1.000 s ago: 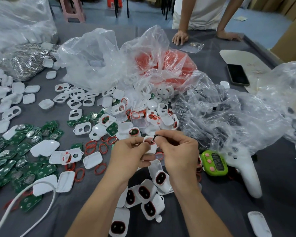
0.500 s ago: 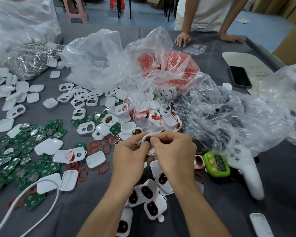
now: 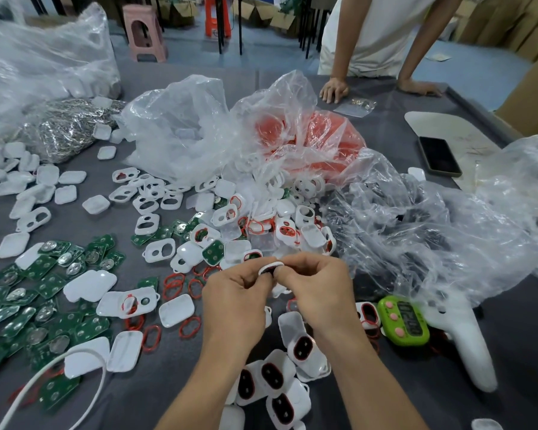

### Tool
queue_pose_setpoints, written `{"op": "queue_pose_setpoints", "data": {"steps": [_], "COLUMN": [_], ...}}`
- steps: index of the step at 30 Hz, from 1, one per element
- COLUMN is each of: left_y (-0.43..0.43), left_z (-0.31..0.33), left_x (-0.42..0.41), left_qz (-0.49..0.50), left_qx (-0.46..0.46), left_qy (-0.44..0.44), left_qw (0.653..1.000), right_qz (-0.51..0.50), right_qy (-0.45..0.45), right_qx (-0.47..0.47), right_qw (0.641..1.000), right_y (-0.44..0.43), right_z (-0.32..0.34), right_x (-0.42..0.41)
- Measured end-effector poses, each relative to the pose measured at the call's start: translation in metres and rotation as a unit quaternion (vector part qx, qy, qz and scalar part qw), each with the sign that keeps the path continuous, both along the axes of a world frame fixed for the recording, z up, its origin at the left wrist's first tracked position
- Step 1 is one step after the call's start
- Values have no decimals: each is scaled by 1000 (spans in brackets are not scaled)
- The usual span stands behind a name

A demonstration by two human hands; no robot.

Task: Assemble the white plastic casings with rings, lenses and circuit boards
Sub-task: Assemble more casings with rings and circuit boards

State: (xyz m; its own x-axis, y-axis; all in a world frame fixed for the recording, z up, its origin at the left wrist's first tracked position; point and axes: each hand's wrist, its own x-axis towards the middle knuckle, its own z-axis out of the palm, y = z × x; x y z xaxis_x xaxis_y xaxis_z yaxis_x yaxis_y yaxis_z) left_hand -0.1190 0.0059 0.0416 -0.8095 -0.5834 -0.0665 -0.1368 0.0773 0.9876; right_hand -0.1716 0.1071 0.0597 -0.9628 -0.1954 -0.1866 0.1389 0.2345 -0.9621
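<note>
A small white plastic casing point(image 3: 271, 266) is pinched between both hands above the grey table; most of it is hidden by fingers. My left hand point(image 3: 236, 293) grips its left side, and my right hand point(image 3: 316, 290) presses fingers onto its right side. Something dark and red shows inside the casing. Several casings with dark lenses and red rings point(image 3: 277, 380) lie near my wrists. Loose red rings point(image 3: 180, 283), green circuit boards point(image 3: 44, 293) and empty white casings point(image 3: 151, 225) are scattered to the left.
Crumpled clear plastic bags point(image 3: 416, 231) hold parts at centre and right. A green timer point(image 3: 404, 321), a white controller point(image 3: 466, 342) and a phone point(image 3: 438, 156) lie to the right. Another person's hands point(image 3: 334, 88) rest on the far edge. A white cable point(image 3: 44, 377) curves at bottom left.
My right hand's fingers, which held a small dark ring above the casing, have come down onto it. Both hands now close tightly round the casing.
</note>
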Motion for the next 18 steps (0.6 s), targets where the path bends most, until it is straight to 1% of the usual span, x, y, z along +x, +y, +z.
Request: {"op": "queue_pose_setpoints", "data": {"steps": [2, 7, 9, 11, 13, 18], "left_y": [0, -2, -4, -6, -9, -19], "left_z": [0, 2, 3, 4, 7, 16], "left_x": [-3, -6, -6, -6, -7, -9], "left_qz": [15, 65, 66, 61, 42, -4], "left_qx": [9, 143, 160, 156, 131, 0], "left_qy": [-17, 10, 13, 0, -25, -91], "left_qw": [1000, 988, 985, 986, 990, 996], "right_qz": [-18, -31, -17, 6, 29, 49], "right_qy": [-4, -15, -14, -24, -38, -43], "right_qx": [7, -16, -20, -20, -22, -33], "right_qw": [1000, 999, 1000, 999, 999, 997], "right_y": [-2, -5, -5, -5, -4, 1], "right_z": [0, 3, 3, 2, 0, -3], "right_x": [-1, -2, -2, -2, -3, -1]}}
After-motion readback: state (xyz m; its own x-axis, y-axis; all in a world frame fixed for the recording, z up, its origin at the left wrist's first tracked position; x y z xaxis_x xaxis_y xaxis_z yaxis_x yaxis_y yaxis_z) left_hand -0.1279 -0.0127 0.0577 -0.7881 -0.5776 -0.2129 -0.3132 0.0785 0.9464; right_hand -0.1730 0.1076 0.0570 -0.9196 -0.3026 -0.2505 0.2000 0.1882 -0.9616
